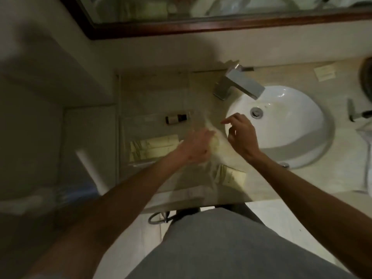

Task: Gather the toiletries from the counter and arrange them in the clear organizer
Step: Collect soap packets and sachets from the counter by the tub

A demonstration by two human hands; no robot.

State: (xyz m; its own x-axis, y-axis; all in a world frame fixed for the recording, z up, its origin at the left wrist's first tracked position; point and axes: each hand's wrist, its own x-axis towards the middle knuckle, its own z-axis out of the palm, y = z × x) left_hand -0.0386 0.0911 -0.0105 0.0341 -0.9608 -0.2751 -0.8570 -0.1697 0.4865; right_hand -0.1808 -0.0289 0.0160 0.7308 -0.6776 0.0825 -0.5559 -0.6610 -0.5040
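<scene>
The clear organizer (120,125) stands on the counter left of the sink. A small dark bottle (176,119) lies in it, with flat yellowish packets (153,147) in its near compartment. My left hand (198,147) is beside the organizer's right edge, closed on a pale, blurred plastic-wrapped packet (217,144). My right hand (241,135) hovers over the sink's left rim, just right of that packet, with its fingers spread and nothing held. Another yellowish packet (231,176) lies on the counter near the front edge, below my hands.
A square chrome faucet (239,83) overhangs the white sink (281,125). One more packet (324,72) lies at the back right of the counter. A white towel (365,150) and a small metal holder (354,113) sit at the right. A framed mirror (201,27) hangs above.
</scene>
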